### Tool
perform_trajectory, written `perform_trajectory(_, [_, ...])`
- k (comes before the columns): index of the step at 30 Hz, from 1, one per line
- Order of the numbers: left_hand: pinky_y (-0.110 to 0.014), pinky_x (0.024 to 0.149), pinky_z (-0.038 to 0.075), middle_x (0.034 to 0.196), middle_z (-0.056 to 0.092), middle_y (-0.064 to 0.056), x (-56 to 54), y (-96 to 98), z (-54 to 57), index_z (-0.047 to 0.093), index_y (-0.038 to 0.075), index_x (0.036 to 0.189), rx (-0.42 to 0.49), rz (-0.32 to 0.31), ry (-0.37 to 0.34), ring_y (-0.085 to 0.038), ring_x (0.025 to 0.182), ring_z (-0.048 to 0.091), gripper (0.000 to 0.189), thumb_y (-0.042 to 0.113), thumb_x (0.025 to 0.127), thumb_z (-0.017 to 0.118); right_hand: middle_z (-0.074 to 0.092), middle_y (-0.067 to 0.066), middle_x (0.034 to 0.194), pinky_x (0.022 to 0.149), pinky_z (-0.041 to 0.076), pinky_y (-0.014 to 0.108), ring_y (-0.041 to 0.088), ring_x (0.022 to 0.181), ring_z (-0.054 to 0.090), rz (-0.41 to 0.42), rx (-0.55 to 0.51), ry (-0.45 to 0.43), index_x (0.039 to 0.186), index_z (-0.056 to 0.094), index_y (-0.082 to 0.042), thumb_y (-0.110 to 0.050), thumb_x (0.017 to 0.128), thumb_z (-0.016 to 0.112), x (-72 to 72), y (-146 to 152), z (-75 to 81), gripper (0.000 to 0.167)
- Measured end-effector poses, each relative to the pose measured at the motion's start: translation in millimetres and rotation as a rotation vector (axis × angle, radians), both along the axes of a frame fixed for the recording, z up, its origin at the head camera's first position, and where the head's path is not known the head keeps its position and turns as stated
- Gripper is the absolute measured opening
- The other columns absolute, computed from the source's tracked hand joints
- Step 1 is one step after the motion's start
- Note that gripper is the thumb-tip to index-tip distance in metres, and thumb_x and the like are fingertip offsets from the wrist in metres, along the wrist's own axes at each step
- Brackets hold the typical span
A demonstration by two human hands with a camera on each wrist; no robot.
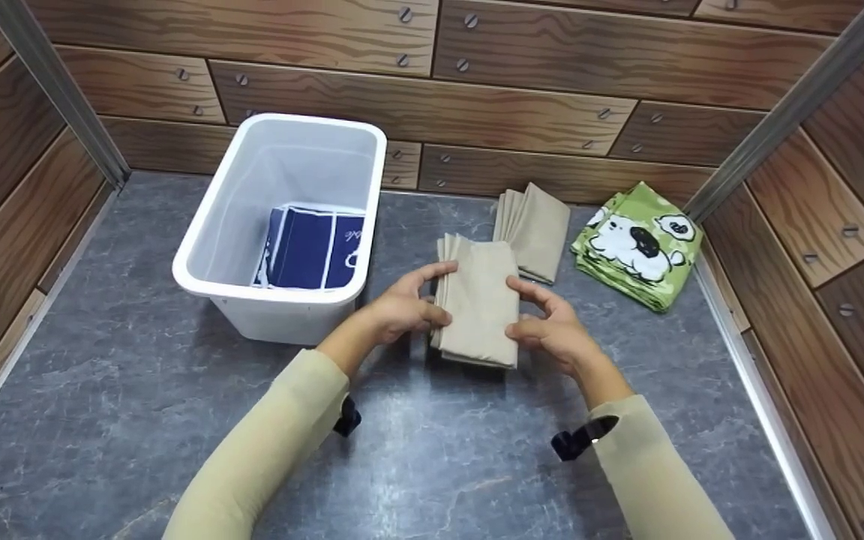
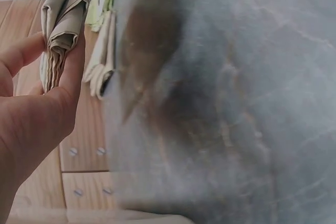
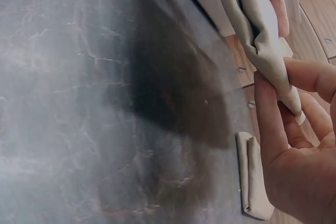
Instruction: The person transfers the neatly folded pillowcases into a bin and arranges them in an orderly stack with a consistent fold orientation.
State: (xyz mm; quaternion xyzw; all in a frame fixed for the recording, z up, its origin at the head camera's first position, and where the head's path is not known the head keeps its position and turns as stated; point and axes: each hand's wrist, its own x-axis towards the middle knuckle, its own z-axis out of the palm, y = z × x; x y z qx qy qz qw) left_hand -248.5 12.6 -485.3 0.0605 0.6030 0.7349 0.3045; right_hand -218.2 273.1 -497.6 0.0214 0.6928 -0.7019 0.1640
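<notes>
A folded beige cloth [image 1: 479,304] is held between both hands, raised a little off the grey surface. The left hand [image 1: 406,304] grips its left edge, thumb and fingers on either side of the layers, as the left wrist view shows on the cloth [image 2: 68,22]. At the opposite edge the right hand [image 1: 554,326] pinches the cloth; in the right wrist view the fingers of that hand [image 3: 304,145] close around the fold [image 3: 257,30]. Behind it lies another folded beige cloth [image 1: 548,232].
To the left stands a white plastic bin [image 1: 274,319] with a folded navy cloth [image 1: 308,247] inside. A folded green cloth [image 1: 638,247] with a white dog print lies at the right. Wood-patterned walls [image 1: 342,97] enclose the back and sides of the grey surface [image 1: 432,465].
</notes>
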Motion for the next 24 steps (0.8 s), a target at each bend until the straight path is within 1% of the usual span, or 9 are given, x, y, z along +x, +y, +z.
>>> perform_trajectory(5, [-0.029, 0.066, 0.058, 0.137, 0.046, -0.016, -1.6, -0.7, 13.7, 0.040, 0.022, 0.153, -0.002, 0.000, 0.019, -0.022, 0.094, 0.060, 0.093, -0.026, 0.076, 0.060, 0.036, 0.010, 0.146, 0.072, 0.061, 0.031, 0.019, 0.098, 0.065, -0.005, -0.036, 0.015, 0.152, 0.041, -0.011, 0.019, 0.077, 0.066, -0.4, -1.2, 10.1, 0.084])
perform_trajectory(9, [-0.028, 0.066, 0.057, 0.136, 0.048, -0.015, -1.4, -0.6, 23.9, 0.038, 0.022, 0.153, 0.005, -0.008, 0.028, -0.022, 0.096, 0.060, 0.093, -0.026, 0.076, 0.059, 0.036, 0.010, 0.147, 0.074, 0.061, 0.033, 0.020, 0.100, 0.068, 0.000, -0.046, 0.027, 0.153, 0.039, -0.010, 0.020, 0.077, 0.066, -1.5, -1.5, 16.5, 0.085])
perform_trajectory(13, [-0.030, 0.068, 0.059, 0.138, 0.047, -0.013, -1.2, 0.1, 35.2, 0.037, 0.020, 0.153, 0.018, -0.015, 0.045, -0.022, 0.096, 0.061, 0.093, -0.026, 0.076, 0.059, 0.037, 0.010, 0.146, 0.075, 0.061, 0.035, 0.021, 0.100, 0.068, -0.003, -0.063, 0.040, 0.153, 0.039, -0.009, 0.020, 0.077, 0.065, -2.7, -0.8, 22.9, 0.085])
perform_trajectory(16, [-0.031, 0.067, 0.059, 0.137, 0.048, -0.014, -0.6, -0.4, 42.9, 0.037, 0.020, 0.153, 0.026, -0.014, 0.040, -0.023, 0.094, 0.062, 0.092, -0.026, 0.077, 0.059, 0.037, 0.010, 0.145, 0.078, 0.061, 0.037, 0.023, 0.102, 0.068, -0.002, -0.088, 0.047, 0.153, 0.038, -0.009, 0.021, 0.077, 0.064, -3.5, -0.2, 27.6, 0.085])
perform_trajectory(19, [-0.029, 0.064, 0.058, 0.133, 0.050, -0.016, 0.4, -1.4, 49.0, 0.037, 0.021, 0.153, 0.024, -0.011, 0.036, -0.022, 0.092, 0.062, 0.092, -0.026, 0.077, 0.059, 0.036, 0.009, 0.145, 0.080, 0.061, 0.039, 0.023, 0.104, 0.067, 0.005, -0.103, 0.050, 0.154, 0.036, -0.008, 0.021, 0.078, 0.063, -4.0, 0.0, 32.0, 0.085])
perform_trajectory(22, [-0.027, 0.060, 0.056, 0.131, 0.051, -0.017, 1.2, -2.3, 54.2, 0.037, 0.022, 0.153, 0.013, -0.011, 0.047, -0.021, 0.085, 0.061, 0.093, -0.025, 0.077, 0.061, 0.036, 0.010, 0.145, 0.080, 0.061, 0.038, 0.023, 0.103, 0.066, 0.006, -0.104, 0.050, 0.154, 0.036, -0.009, 0.021, 0.078, 0.063, -3.9, 0.1, 36.5, 0.085])
perform_trajectory(24, [-0.027, 0.060, 0.056, 0.131, 0.050, -0.017, 1.4, -2.9, 57.3, 0.038, 0.022, 0.153, 0.005, -0.012, 0.057, -0.021, 0.084, 0.062, 0.093, -0.024, 0.077, 0.061, 0.035, 0.011, 0.146, 0.080, 0.061, 0.038, 0.023, 0.103, 0.066, 0.006, -0.104, 0.052, 0.154, 0.036, -0.008, 0.021, 0.078, 0.063, -3.7, -0.4, 39.4, 0.085])
